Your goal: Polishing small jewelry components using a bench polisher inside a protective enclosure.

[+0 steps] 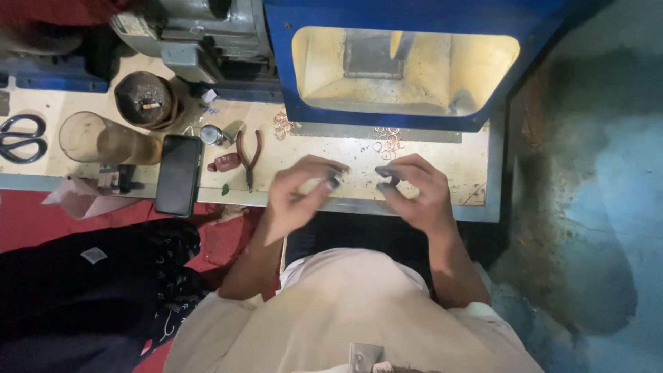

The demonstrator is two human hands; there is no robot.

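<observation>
Dim workshop light falls on a cluttered tabletop (428, 162) where a left hand (300, 190) and right hand (414, 190) each pinch a small dark piece (384, 170) in blurred fingers (331, 181); copper rings (389, 144) lie just beyond, pliers (248, 159) nearby.

I had two hands at work over the bench: my left hand (298, 190) and my right hand (413, 190), each with its fingertips pinched on a small dark piece too blurred to tell apart. On the worktop (442, 162) lay one pair of red-handled pliers (248, 157), one black phone (179, 175), one pair of black scissors (22, 137), one clear glass (90, 138) and one round dark ashtray (145, 101). There were two loose clusters of small copper rings, one (282, 126) near the pliers and one (389, 143) just beyond my right hand; the rings themselves were too small to count.
</observation>
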